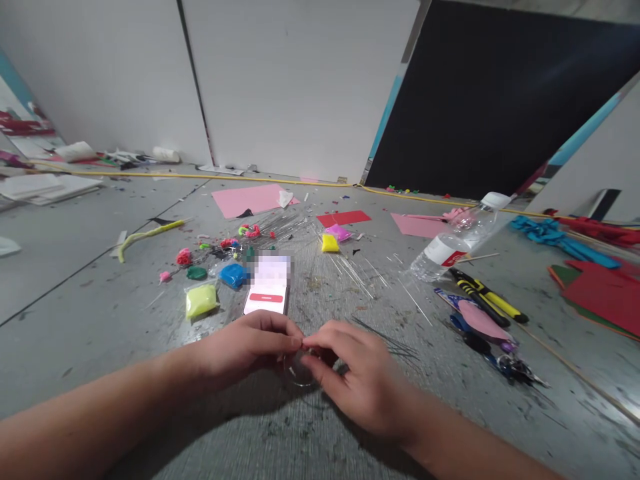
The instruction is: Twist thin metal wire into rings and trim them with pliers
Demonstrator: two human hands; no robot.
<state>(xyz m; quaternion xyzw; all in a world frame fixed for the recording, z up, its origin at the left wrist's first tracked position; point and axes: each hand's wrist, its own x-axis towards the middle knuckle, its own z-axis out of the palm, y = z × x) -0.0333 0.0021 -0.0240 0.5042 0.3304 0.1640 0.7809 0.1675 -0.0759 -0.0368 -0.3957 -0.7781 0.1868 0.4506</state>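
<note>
The left hand [257, 341] and right hand [357, 383] are seen bare, as are the left forearm [125, 393] and right forearm [465, 433]. Each forearm is narrowed toward the wrist [193, 357]; slender fingers [345, 340] are shown, their finer detail blurred.

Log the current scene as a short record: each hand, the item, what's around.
Left hand: pinching the clear round item at its upper edge
Right hand: on the same item, meeting the left
Item identity: cannot tell
Beyond left hand: lit phone
Left side: pale yellow packet
Right side: bottle, black-and-yellow pliers
</note>
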